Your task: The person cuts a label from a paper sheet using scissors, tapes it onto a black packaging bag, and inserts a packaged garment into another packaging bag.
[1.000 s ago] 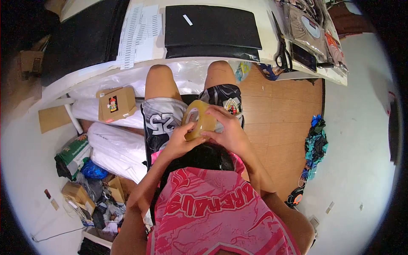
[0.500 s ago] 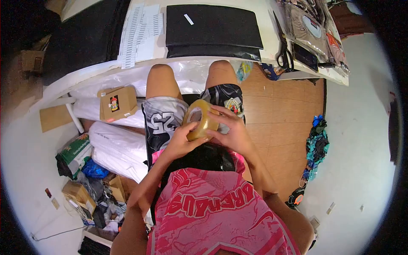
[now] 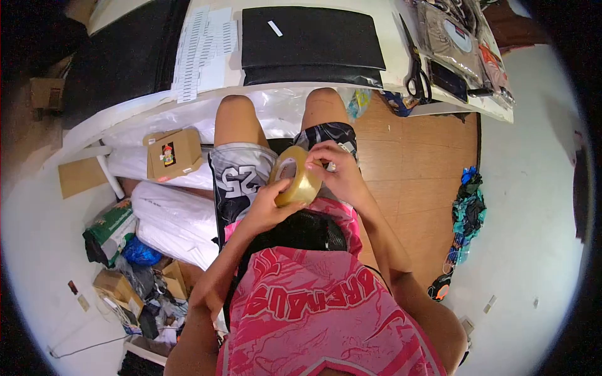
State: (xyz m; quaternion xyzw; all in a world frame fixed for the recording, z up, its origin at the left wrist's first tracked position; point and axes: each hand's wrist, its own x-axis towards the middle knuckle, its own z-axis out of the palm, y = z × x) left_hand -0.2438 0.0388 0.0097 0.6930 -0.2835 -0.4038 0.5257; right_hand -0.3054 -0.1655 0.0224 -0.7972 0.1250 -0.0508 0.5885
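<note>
A thick roll of clear yellowish packing tape [image 3: 302, 186] is held above my lap, its hollow core facing up and left. My left hand [image 3: 271, 205] grips it from the lower left, with the thumb at the core and the fingers under the outer side. At the roll's upper right edge is my right hand [image 3: 338, 172], its fingers bent and pinched together against the tape surface. Whether a loose tape end lies between those fingertips cannot be made out.
Ahead, the white table [image 3: 392, 37] carries a black folded package [image 3: 310, 47], label sheets [image 3: 204, 56], scissors [image 3: 415, 69] and a phone [image 3: 448, 81]. A cardboard box [image 3: 174, 154] rests on white wrapped rolls [image 3: 172, 216] to the left. Wooden floor [image 3: 401, 188] shows at right.
My right hand has drawn its spread fingers in from around the roll to a pinch at its upper right edge. My left hand keeps its hold on the tape.
</note>
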